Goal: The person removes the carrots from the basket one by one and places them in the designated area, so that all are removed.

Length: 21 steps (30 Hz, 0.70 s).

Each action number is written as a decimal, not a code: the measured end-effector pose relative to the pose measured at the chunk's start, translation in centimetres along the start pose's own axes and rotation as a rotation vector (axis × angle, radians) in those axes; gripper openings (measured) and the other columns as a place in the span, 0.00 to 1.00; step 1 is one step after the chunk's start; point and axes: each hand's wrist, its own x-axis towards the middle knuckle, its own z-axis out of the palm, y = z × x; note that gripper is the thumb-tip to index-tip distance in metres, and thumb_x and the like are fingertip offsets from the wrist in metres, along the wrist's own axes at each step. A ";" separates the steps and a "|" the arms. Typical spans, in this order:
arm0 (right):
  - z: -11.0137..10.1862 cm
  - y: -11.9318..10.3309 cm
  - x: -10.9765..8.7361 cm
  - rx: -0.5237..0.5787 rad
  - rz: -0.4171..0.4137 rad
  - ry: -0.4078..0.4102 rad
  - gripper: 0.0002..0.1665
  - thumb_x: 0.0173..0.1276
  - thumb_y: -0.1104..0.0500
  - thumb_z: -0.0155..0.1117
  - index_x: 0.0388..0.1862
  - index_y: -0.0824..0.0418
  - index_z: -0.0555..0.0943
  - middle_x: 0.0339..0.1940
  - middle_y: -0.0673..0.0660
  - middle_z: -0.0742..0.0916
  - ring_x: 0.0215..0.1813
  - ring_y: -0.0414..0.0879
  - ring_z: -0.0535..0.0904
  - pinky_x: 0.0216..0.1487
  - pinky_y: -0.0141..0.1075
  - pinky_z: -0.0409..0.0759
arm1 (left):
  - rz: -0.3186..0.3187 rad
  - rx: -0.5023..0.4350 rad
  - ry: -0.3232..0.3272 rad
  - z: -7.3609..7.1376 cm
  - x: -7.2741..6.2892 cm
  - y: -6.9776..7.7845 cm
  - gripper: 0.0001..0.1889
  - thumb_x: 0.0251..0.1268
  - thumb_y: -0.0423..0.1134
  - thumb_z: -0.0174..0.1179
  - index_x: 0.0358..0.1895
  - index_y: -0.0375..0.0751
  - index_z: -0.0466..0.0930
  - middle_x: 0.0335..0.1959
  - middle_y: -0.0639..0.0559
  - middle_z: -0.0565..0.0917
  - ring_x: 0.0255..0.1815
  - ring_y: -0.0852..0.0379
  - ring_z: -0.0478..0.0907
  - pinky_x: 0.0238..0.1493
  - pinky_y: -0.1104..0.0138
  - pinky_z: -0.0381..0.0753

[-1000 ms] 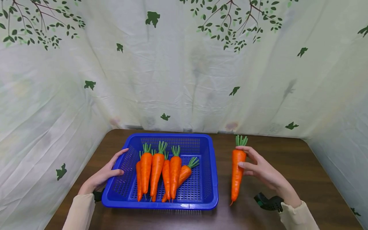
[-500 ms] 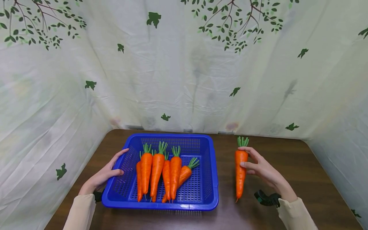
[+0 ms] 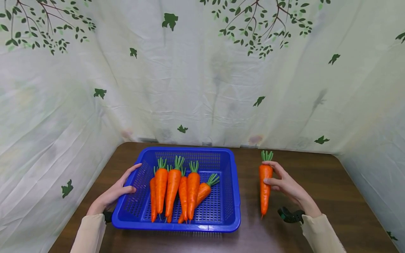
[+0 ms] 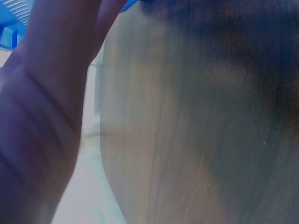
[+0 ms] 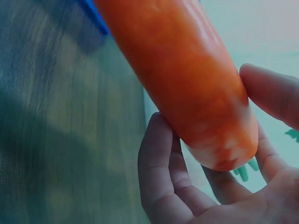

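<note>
lone carrot (image 3: 265, 194): right hand (image 3: 288, 187) has it lightly pinched, green top (image 3: 267, 155) facing away, kinda out right of the blue mesh basket (image 3: 237, 196), over the desk (image 3: 253, 235) | left hand (image 3: 113, 195): got that basket by its left side | more carrots (image 3: 173, 189) piled inside | leaf-print curtain (image 3: 202, 112) behind

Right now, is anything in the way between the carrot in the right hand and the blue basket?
Nothing I can see. Only brown table shows between the carrot in the right hand and the blue basket.
</note>
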 end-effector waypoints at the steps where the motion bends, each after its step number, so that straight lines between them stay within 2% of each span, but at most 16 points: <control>1: 0.0 0.1 0.1 -0.001 -0.002 0.001 0.36 0.68 0.64 0.58 0.71 0.59 0.54 0.72 0.67 0.53 0.51 0.57 0.74 0.49 0.48 0.77 | -0.001 0.000 0.001 0.0 0.0 0.0 0.42 0.66 0.27 0.47 0.76 0.59 0.36 0.65 0.25 0.47 0.52 0.38 0.73 0.43 0.43 0.77; 9: -0.2 1.2 1.2 -0.015 0.006 0.030 0.39 0.67 0.64 0.59 0.72 0.62 0.52 0.73 0.67 0.51 0.51 0.57 0.74 0.47 0.44 0.78 | -0.022 -0.019 -0.002 0.0 -0.2 0.1 0.41 0.67 0.28 0.46 0.76 0.61 0.36 0.65 0.24 0.46 0.52 0.37 0.73 0.43 0.42 0.76; 21: -0.4 2.7 3.2 -0.051 0.000 0.052 0.39 0.66 0.65 0.60 0.72 0.63 0.54 0.72 0.69 0.55 0.50 0.57 0.75 0.45 0.45 0.79 | -0.046 -0.038 -0.002 0.2 -0.3 0.3 0.40 0.68 0.29 0.45 0.76 0.63 0.36 0.65 0.25 0.44 0.51 0.36 0.74 0.43 0.41 0.76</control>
